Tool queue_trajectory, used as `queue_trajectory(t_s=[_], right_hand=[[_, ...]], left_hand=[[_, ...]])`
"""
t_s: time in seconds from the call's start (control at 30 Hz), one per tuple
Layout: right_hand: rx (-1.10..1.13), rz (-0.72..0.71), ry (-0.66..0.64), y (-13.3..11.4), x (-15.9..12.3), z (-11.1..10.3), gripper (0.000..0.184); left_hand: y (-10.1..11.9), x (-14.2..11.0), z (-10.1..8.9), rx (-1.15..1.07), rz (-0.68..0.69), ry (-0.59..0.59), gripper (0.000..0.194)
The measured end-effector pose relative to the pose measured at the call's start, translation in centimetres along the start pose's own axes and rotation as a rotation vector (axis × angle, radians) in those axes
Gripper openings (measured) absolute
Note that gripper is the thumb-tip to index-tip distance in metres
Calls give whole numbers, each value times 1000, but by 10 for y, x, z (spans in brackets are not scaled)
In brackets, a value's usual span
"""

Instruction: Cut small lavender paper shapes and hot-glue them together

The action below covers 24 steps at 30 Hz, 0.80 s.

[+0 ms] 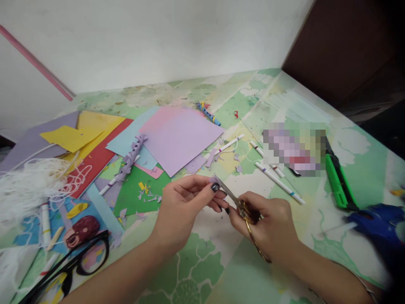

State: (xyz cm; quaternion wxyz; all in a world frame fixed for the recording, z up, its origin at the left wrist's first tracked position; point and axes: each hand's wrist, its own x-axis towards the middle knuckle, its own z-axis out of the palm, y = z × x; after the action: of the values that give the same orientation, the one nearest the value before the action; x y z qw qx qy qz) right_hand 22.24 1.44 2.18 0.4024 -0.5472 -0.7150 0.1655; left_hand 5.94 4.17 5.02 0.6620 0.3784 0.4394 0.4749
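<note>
On the left of your counter [240, 274] you've got a messy heap of white string [38, 181], then a big lilac sheet [182, 139] just beyond your left hand [182, 207], which is pinching a tiny lilac paper piece [214, 179]. Your right hand [268, 217] has the scissors [232, 196] by the handles, blades right at that piece, and the green cutter [338, 183] lies farther right.
</note>
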Motion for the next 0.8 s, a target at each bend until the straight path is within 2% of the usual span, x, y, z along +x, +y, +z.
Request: queue_trajectory(t_s=[0.3,0.8], right_hand=[[-42,-39,33,0,1,0,20],[-86,-67,7,1,5,-7,23]], left_hand=[[-1,1,-1,12,-3,-6,3],[2,1,-5,117,58,-9,7]])
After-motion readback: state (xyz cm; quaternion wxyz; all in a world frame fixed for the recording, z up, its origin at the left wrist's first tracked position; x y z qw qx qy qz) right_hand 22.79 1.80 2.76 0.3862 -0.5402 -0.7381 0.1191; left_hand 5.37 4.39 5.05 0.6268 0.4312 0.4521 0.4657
